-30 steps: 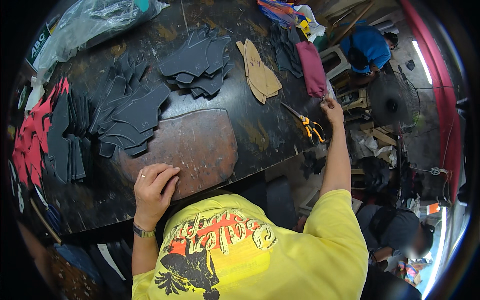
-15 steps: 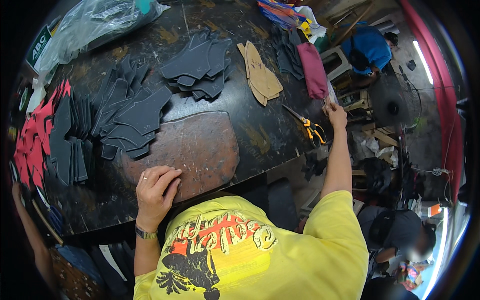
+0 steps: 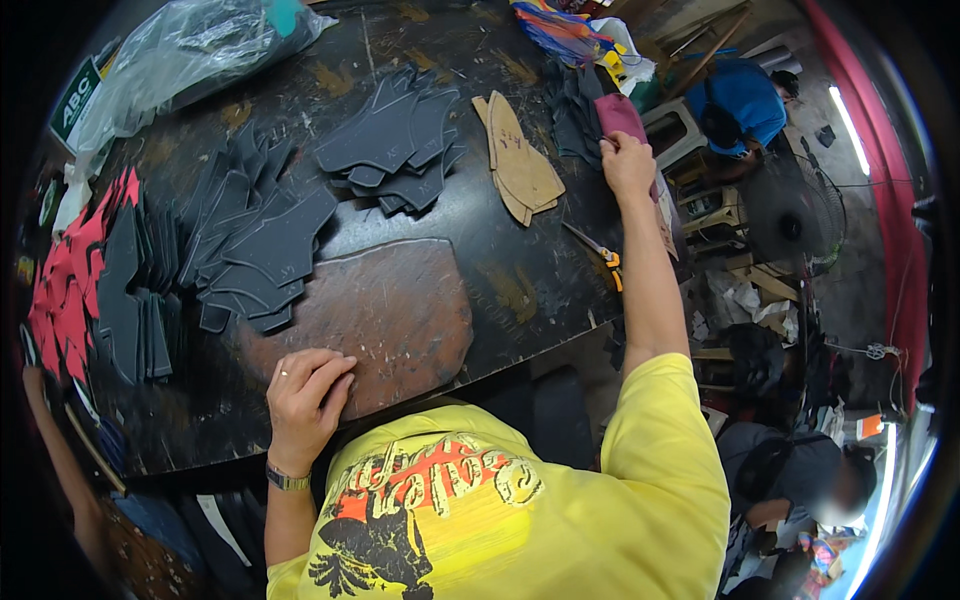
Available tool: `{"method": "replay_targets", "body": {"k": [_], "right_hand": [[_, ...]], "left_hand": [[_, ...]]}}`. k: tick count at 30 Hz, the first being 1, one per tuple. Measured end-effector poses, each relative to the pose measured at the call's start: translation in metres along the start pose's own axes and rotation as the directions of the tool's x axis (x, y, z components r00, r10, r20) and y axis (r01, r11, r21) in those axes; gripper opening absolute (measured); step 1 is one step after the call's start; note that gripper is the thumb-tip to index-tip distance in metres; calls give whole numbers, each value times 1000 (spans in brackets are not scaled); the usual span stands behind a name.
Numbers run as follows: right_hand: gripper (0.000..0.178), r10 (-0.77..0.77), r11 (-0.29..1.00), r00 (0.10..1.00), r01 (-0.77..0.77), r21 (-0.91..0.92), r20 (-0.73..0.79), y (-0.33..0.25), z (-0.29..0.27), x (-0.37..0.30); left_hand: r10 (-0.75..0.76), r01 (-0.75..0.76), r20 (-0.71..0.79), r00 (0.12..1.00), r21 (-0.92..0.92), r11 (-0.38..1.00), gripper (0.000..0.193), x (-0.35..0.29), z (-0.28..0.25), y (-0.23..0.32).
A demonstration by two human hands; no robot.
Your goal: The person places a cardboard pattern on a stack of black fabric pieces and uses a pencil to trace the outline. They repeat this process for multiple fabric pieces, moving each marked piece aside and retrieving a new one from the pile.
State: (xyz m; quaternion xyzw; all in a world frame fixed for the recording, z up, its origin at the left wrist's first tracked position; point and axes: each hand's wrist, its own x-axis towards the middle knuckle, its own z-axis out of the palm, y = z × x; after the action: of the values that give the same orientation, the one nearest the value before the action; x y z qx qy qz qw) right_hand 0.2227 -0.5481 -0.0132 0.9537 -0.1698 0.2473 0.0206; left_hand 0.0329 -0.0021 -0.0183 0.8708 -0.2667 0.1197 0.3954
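Note:
On the left side of the brown cutting board (image 3: 400, 310), my left hand (image 3: 305, 400) rests with its fingers loosely curled together and nothing visible in them. My right arm reaches out to the far right edge of the table. There my right hand (image 3: 628, 168) is closed at a maroon piece of material (image 3: 618, 116), its fingertips at the piece's left side and the palm covering its lower part. Dark grey cut pieces (image 3: 574, 115) lie just left of those fingers. Yellow-handled scissors (image 3: 608, 258) lie below, partly hidden by my forearm.
Piles of dark grey shaped pieces (image 3: 385, 140) spread over the table, with red pieces (image 3: 70, 270) at the far left. Tan card templates (image 3: 520, 165) lie centre right. A clear plastic bag (image 3: 200, 60) sits at the back left. A fan (image 3: 790, 220) and co-workers are beyond the right edge.
My right hand has moved away from me, from the near end of the maroon piece up along it, and my forearm now covers part of the scissors. My left hand has hardly moved.

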Motion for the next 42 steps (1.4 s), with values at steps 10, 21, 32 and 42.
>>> {"method": "replay_targets", "body": {"k": [10, 21, 32, 42], "right_hand": [[46, 118, 992, 985, -113, -48, 124, -20, 13, 40], [116, 254, 956, 868, -160, -244, 427, -89, 43, 90], [89, 152, 966, 896, -45, -255, 417, -92, 68, 102], [53, 20, 965, 952, 62, -255, 306, -82, 83, 100]], "left_hand": [[-13, 12, 18, 1000, 8, 1000, 22, 1, -1, -2], [-17, 17, 13, 1000, 53, 998, 24, 6, 0, 1], [-27, 26, 25, 999, 50, 998, 24, 6, 0, 1], [-20, 19, 22, 1000, 55, 998, 24, 4, 1, 0]]}}
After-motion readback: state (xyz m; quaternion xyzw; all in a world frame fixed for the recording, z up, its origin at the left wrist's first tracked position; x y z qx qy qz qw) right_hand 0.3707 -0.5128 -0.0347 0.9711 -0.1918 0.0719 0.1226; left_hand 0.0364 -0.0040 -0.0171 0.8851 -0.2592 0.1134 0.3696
